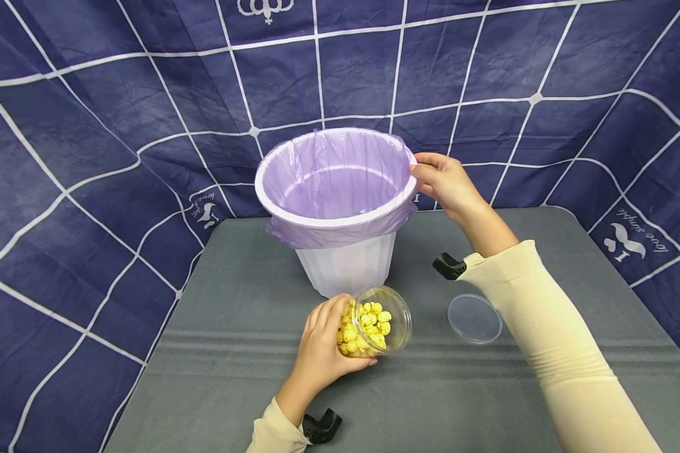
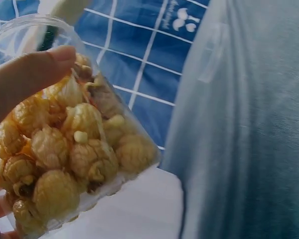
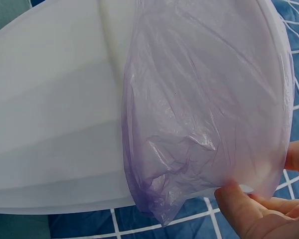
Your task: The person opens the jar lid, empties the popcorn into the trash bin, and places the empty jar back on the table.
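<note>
Popcorn sits in the tilted jar, which the left hand grips before the bin — lid already off, lying on the table. The liner is fitted; the right hand pinches it at the rim.

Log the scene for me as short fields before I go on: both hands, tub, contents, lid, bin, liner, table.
Left-hand grip: curled around the clear tub
Right-hand grip: pinching the bin's rim at its right side, with the liner
Clear tub: uncapped, tilted, mouth towards the right
Popcorn: yellow, inside the tub
Lid: clear, round, lying on the table beside the right sleeve
Bin: white, upright
Liner: purple, folded over the rim
Table: grey
</note>
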{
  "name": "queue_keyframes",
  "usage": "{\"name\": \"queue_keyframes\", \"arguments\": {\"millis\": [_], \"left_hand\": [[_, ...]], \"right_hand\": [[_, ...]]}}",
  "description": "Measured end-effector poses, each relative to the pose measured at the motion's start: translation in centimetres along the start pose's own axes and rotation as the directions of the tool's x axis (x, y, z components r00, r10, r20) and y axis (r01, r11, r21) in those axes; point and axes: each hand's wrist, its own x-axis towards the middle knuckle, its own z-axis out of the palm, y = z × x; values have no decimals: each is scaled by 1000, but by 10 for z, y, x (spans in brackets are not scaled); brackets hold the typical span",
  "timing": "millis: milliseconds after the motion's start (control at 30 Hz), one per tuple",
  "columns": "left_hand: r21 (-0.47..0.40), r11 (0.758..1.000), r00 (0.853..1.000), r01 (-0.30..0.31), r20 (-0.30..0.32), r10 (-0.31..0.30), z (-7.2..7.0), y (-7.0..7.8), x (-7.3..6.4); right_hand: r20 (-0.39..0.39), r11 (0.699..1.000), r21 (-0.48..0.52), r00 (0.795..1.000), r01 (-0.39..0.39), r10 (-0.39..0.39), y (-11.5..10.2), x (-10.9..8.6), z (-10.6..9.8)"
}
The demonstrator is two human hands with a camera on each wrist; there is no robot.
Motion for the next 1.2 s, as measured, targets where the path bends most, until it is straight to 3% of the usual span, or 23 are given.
{"name": "queue_keyframes", "arguments": {"millis": [167,400,600,733,900,967,1200], "left_hand": [[-55,998,995,21,-92,-26,-15,5,5],[-152,979,978,137,-138,-158,-35,15,12],[-232,954,958,190,-167,-232,-52,24,22],[-354,919,952,172,-182,-248,-65,28,31],[-555,828,954,83,-197,-227,-82,32,47],[-590,806,953,51,-213,-216,-89,33,55],[-636,772,948,-16,-256,-191,-109,36,85]], "right_hand": [[1,1000,-8,1000,-5,5,0,0,0],[-2,1000,-5,1000,-8,8,-1,1,-1],[-5,1000,16,1000,-18,18,-1,1,-1],[-6,1000,12,1000,-16,16,-1,1,-1],[-4,1000,15,1000,-12,12,-1,1,-1],[-9,1000,23,1000,-14,14,-1,1,-1],[-6,1000,20,1000,-1,1,0,0,-1]]}}
